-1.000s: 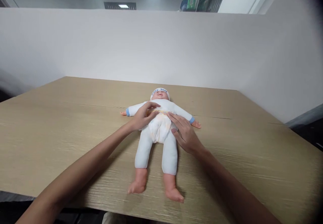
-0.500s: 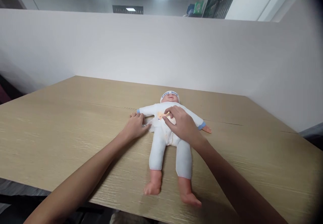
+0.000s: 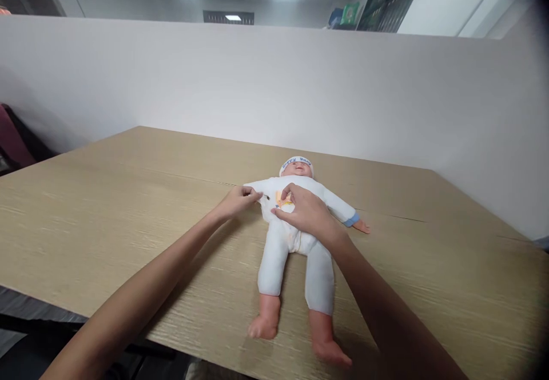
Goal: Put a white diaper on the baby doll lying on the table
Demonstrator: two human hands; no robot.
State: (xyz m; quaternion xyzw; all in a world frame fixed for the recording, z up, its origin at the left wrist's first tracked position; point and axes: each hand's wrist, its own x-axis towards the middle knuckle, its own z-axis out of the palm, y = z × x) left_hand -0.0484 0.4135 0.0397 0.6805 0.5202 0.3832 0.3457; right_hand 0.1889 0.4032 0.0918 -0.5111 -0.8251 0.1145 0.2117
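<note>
A baby doll [image 3: 274, 266] in a white outfit with blue cuffs lies on its back, its feet towards me. A white diaper [image 3: 295, 243] covers its hips and lower belly. At the doll's side, on my left, my left hand [image 3: 240, 202] has thumb and fingertips pinched on the thin white side piece of the diaper. My right hand [image 3: 306, 211] rests over the belly with thumb and index finger apart, nothing visible between them. Under it, an orange print [image 3: 282, 198] on the doll's front shows partly. The doll's arm beside my left hand is partly hidden.
The wooden table [image 3: 171, 220] extends to both sides of the doll. Behind it stands a white partition [image 3: 214, 83] with glass above. A dark red and black object [image 3: 17, 137] is beyond the table's left edge.
My left hand has lifted the diaper's side piece up and in towards the doll's body. The thumb and finger of my right hand have parted, exposing more orange print. The view has shifted slightly.
</note>
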